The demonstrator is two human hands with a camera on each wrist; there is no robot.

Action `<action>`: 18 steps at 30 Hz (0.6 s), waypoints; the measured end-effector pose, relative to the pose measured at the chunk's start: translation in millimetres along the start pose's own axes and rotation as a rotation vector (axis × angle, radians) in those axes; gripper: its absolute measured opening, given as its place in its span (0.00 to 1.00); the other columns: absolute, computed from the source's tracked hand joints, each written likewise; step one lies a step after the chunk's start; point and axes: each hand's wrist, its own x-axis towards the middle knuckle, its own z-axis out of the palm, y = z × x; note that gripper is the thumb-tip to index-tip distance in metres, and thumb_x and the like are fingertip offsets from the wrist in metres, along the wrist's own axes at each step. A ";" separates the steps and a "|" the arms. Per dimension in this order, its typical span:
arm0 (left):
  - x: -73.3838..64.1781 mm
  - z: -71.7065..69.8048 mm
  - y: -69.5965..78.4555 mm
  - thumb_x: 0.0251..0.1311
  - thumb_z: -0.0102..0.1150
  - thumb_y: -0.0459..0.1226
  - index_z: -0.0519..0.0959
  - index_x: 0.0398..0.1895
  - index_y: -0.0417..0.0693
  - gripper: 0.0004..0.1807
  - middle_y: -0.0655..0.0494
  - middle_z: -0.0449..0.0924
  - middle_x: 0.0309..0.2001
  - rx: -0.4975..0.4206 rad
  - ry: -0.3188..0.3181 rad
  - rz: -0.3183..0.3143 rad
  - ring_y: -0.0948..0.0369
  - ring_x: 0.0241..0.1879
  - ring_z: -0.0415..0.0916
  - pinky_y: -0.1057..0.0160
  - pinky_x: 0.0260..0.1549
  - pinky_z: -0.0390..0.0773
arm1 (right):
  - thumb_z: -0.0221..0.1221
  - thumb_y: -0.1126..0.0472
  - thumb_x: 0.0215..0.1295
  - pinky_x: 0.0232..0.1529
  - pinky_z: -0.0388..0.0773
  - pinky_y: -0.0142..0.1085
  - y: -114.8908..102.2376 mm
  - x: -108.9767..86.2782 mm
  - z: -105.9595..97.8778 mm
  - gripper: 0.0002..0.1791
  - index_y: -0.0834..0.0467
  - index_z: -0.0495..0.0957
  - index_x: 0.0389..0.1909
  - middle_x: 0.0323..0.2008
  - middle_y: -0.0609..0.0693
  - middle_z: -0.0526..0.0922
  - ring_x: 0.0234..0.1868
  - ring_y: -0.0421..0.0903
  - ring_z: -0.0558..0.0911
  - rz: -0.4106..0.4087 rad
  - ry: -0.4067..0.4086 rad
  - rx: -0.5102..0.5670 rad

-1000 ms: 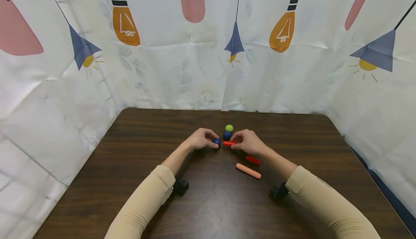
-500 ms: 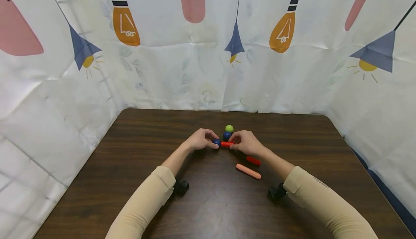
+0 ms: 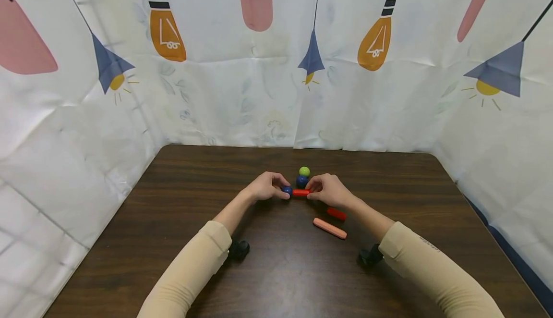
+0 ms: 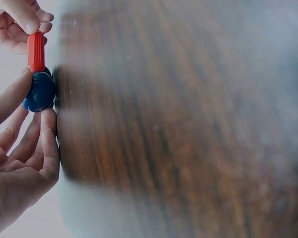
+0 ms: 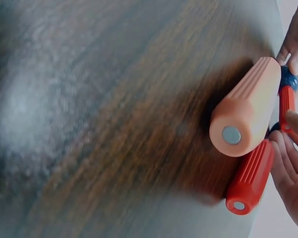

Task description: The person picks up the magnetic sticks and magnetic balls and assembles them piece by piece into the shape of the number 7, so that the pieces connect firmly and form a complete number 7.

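Note:
My left hand (image 3: 267, 186) pinches a glossy blue ball (image 3: 287, 191) between thumb and fingers, close over the table. From the right, my right hand (image 3: 330, 189) pinches a short red ribbed rod (image 3: 300, 193) by its right end. In the left wrist view the rod's free end (image 4: 36, 55) sits right against the blue ball (image 4: 41, 92). Just behind the rod rest a second blue ball (image 3: 302, 181) and a lime green ball (image 3: 304, 171).
Nearer me lie another red rod (image 3: 336, 214) and a longer peach rod (image 3: 330, 228). Round metal discs show in their ends in the right wrist view. The dark wood table (image 3: 207, 174) meets a patterned white curtain (image 3: 216, 97).
The red rod in my right hand has moved left and its gap to the blue ball has closed. My left hand has hardly moved.

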 end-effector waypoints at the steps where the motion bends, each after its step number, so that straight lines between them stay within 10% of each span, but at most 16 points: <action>1: 0.0 0.1 -0.1 0.57 0.76 0.33 0.86 0.48 0.41 0.15 0.52 0.84 0.41 -0.002 0.000 0.000 0.58 0.36 0.79 0.61 0.41 0.76 | 0.71 0.64 0.64 0.42 0.81 0.40 1.0 -0.1 -0.4 0.08 0.61 0.86 0.42 0.34 0.46 0.86 0.36 0.42 0.83 0.001 0.001 0.003; 18: -2.5 -3.0 -3.6 0.57 0.76 0.34 0.86 0.46 0.43 0.14 0.53 0.84 0.40 0.019 -0.019 0.006 0.57 0.37 0.80 0.61 0.42 0.77 | 0.69 0.66 0.65 0.43 0.80 0.42 6.7 4.3 -5.6 0.10 0.61 0.84 0.46 0.35 0.47 0.84 0.37 0.45 0.83 -0.015 0.069 0.023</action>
